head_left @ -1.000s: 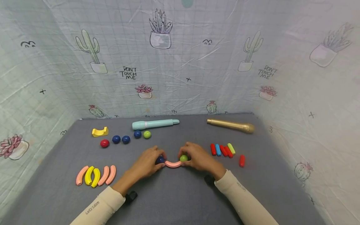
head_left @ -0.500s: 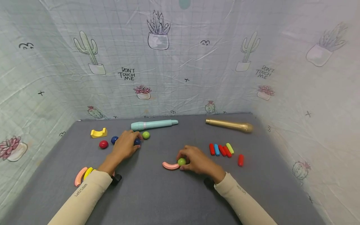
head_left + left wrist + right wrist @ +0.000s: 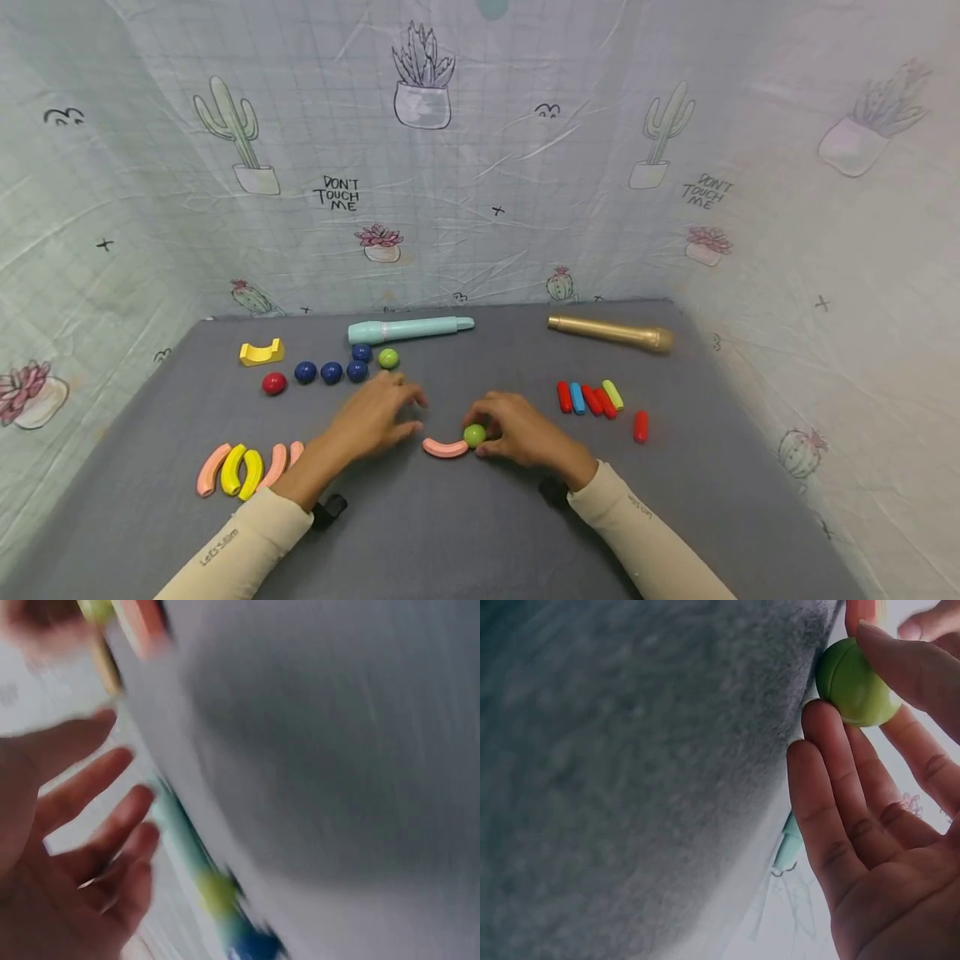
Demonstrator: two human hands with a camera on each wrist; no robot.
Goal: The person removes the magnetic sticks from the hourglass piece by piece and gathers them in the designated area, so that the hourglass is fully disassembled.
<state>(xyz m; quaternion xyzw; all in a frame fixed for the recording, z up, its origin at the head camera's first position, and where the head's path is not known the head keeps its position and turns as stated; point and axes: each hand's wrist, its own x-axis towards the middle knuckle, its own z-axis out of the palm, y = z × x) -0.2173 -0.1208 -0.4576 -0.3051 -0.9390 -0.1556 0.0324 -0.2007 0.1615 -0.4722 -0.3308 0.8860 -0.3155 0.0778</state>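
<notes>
My right hand (image 3: 517, 429) grips a green ball (image 3: 475, 435) between thumb and fingers, low over the grey cloth. Against the ball's left side sits one end of a pink curved piece (image 3: 445, 449), which lies on the cloth. In the right wrist view the green ball (image 3: 859, 684) shows a fine groove, with the pink piece (image 3: 862, 613) behind it. My left hand (image 3: 378, 417) hovers left of the pink piece, holding nothing, its fingers spread. The left wrist view shows that hand (image 3: 82, 825) apart from everything, blurred.
Several blue balls (image 3: 332, 372), a red ball (image 3: 274, 383) and another green ball (image 3: 388, 358) lie back left, near a yellow cradle-shaped block (image 3: 262, 352). Behind are a teal microphone (image 3: 411, 329) and gold microphone (image 3: 611, 333). Curved pieces (image 3: 231, 469) lie left, short sticks (image 3: 592, 400) right.
My left hand has left a blue ball among the others at back left and come back toward the middle. My right hand, the green ball and the pink piece have shifted slightly left.
</notes>
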